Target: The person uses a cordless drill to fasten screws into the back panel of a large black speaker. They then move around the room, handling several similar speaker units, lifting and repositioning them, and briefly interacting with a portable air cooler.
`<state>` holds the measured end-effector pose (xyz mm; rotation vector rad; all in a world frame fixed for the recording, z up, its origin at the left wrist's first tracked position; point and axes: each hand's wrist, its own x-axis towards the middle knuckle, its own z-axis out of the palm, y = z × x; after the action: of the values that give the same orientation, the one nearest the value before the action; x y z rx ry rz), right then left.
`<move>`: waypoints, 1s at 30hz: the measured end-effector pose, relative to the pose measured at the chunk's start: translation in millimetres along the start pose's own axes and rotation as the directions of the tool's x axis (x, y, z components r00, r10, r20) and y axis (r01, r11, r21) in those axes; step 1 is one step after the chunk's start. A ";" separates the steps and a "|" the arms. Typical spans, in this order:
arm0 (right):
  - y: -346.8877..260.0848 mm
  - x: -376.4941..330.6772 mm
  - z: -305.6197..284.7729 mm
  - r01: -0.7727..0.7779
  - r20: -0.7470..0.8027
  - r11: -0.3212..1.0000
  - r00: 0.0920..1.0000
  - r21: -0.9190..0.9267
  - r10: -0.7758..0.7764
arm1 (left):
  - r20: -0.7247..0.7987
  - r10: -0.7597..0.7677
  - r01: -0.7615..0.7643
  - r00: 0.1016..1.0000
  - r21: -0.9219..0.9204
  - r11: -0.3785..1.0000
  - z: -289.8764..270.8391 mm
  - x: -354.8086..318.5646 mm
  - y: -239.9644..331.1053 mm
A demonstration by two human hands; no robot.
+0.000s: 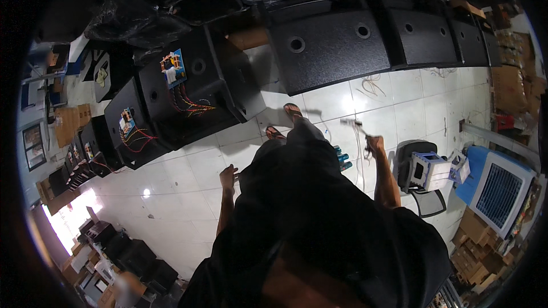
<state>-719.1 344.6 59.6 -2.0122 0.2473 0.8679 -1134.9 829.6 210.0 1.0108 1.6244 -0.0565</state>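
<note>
On inspection, at the far left I noted a row of black speaker cabinets (171,94) lying on the white tiled floor (182,194), each with a small circuit board (173,67) set on its upper face and red, yellow and other coloured wires (191,105) trailing loose across the panel; none of those leads looked tidied or tucked in. Moving right, my left hand (228,175) hung at my side, fingers loosely spread and holding nothing, near but clear of the nearest cabinet. Beyond my sandalled feet (283,121), a second row of black cabinets (337,45) with round holes ran across the top of the view, well apart from both hands. My right hand (374,144) was raised and closed round the handle of a slim tool (355,125), which pointed up and to the left; its tip was too blurred for me to say what kind of tool it was. Thin pale wires (361,157) hung below that hand, just beside a few small blue cylinders (343,159) low by my leg. Further right stood a black chair (419,188) carrying a white boxy part (429,171), then a blue-and-white fan unit (496,185). I judged the work to be between stations: tool in hand, standing, wiring on the left cabinets unfinished. The next move would call for bringing the tool down over a board and freeing the left hand to steady the leads.
</note>
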 end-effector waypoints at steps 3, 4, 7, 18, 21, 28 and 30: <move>-150.0 -1.5 47.9 -0.171 0.066 0.974 0.985 0.151 0.163 | -0.041 0.064 -0.061 0.997 0.051 0.997 -2.6 -12.9 8.3; -155.8 15.3 53.4 -0.192 0.087 0.974 0.979 0.119 0.183 | -0.031 0.082 -0.080 0.996 0.082 0.993 0.0 -13.2 10.1; -150.5 56.5 65.8 -0.144 0.218 0.969 0.971 0.200 0.099 | -0.022 0.114 -0.111 0.993 0.124 0.986 12.7 -15.6 23.3; -165.0 137.7 163.6 -0.303 0.179 0.910 0.949 0.284 0.260 | 0.045 0.373 -0.260 0.927 0.794 0.550 6.5 -46.8 -14.8; -169.7 130.0 163.5 -0.269 0.202 0.923 0.955 0.275 0.218 | 0.074 0.377 -0.284 0.923 0.791 0.542 9.1 -48.2 -32.1; -132.4 132.7 143.6 -0.283 0.259 0.943 0.937 0.175 0.233 | -0.040 0.253 -0.141 0.967 0.742 0.656 18.9 -66.7 -37.8; -127.5 128.8 146.6 -0.158 -0.053 0.955 0.987 -0.250 0.149 | -0.187 0.136 -0.010 0.973 0.554 0.832 12.2 -63.5 -47.7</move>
<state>-634.1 555.4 8.3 -2.2702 0.3290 1.0057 -1157.6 757.0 235.8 1.5680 1.8134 -0.3952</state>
